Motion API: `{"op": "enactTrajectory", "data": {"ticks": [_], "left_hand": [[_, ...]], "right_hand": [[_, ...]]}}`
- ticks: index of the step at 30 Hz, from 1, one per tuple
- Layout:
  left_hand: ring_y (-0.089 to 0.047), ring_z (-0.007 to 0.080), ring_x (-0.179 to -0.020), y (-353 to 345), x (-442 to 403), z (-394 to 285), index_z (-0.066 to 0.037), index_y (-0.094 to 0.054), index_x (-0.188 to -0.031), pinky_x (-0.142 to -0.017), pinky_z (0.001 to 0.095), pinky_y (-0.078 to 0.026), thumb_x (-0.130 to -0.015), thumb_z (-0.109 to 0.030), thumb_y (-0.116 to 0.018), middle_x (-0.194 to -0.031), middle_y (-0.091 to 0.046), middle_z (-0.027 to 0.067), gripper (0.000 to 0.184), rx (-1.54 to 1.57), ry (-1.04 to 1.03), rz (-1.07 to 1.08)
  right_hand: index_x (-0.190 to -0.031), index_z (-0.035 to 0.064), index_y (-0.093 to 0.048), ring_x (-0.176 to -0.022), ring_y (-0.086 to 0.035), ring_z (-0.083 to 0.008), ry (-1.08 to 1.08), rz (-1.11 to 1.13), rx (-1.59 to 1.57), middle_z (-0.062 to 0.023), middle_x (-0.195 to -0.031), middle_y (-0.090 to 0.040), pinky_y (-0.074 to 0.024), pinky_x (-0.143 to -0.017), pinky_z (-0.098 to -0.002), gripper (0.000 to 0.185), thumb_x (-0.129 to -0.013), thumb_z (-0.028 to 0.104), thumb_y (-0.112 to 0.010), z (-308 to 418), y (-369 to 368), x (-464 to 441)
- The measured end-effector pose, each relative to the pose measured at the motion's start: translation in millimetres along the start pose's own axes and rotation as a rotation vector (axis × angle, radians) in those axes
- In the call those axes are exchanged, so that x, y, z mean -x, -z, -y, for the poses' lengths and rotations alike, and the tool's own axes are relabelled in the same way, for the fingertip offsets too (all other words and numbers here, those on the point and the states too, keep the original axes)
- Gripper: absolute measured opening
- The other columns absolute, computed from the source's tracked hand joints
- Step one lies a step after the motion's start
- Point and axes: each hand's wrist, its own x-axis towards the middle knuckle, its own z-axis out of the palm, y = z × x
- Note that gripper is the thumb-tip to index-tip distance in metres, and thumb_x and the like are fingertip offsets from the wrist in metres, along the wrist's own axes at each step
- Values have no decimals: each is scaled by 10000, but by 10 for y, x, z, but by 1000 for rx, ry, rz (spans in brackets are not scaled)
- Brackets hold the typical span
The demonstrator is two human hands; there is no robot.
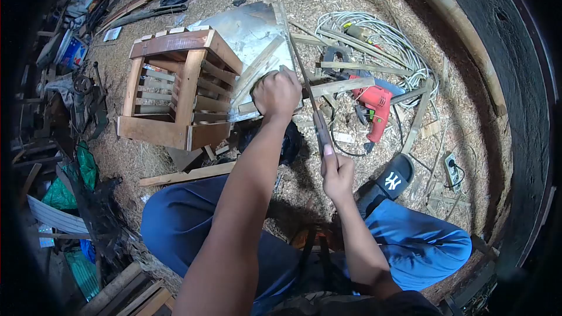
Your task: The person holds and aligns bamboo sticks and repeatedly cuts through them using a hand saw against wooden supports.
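Observation:
My left hand is closed and presses down on a wooden strip lying across a pale, stained board. My right hand grips the handle of a long saw, its thumb extended along the handle. Seen nearly edge-on, the blade crosses the strip just right of my left hand; its teeth cannot be made out. Another wooden piece lies slanted on the board beside my left hand. Left of the board is a slatted wooden frame, like a small crate or stool.
A red power drill lies to the right, near a coil of pale cable and loose wood strips. A power socket sits farther right. My sandalled foot is below the drill. Wood shavings cover the ground; scrap is piled at left.

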Motion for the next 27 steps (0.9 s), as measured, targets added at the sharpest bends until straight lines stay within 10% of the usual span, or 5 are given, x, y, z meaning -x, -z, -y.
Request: {"op": "enactTrajectory", "data": {"ticks": [27], "left_hand": [[-696, 431, -641, -26, -39, -16, 4, -719, -643, -646, 512, -573, -938, -278, -551, -699, -688, 260, 442, -15, 66, 16]], "right_hand": [[-574, 16, -443, -468, -363, -70, 98, -33, 116, 9, -491, -363, -284, -446, -336, 526, -1037, 229, -570, -98, 383, 735]]}}
